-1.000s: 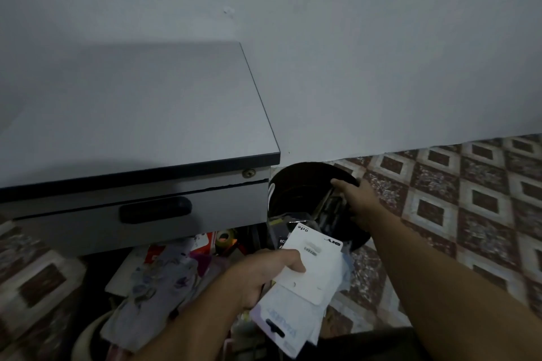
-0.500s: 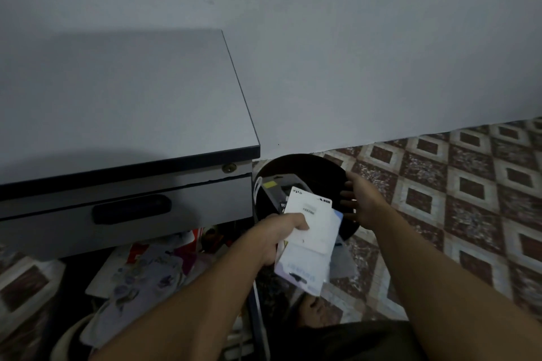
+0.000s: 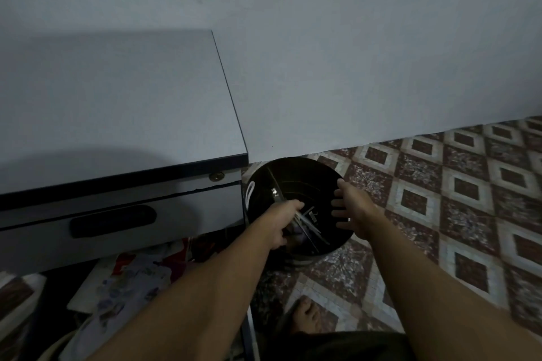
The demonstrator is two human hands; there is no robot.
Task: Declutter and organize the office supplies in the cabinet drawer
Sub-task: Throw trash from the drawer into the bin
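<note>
A round black bin [image 3: 296, 162] stands on the floor just right of the grey cabinet [image 3: 117, 114]. My left hand [image 3: 280, 224] reaches down into the bin and grips a few flat white packages [image 3: 311, 227], which show edge-on against the dark inside. Over the bin's right rim my right hand [image 3: 353, 211] hovers with fingers spread and holds nothing. Below the cabinet's shut upper drawer [image 3: 176, 214], the open lower drawer [image 3: 126, 284] shows a jumble of papers and packets, partly hidden by my left forearm.
The cabinet's corner and black edge lie close to the bin's left side. A white wall rises behind. Patterned floor tiles [image 3: 440, 214] stretch to the right. My bare foot [image 3: 306, 313] rests on the floor below the bin.
My left hand has carried the white packages from above the drawer down into the bin. My right hand has opened its fingers and stays by the bin's right rim.
</note>
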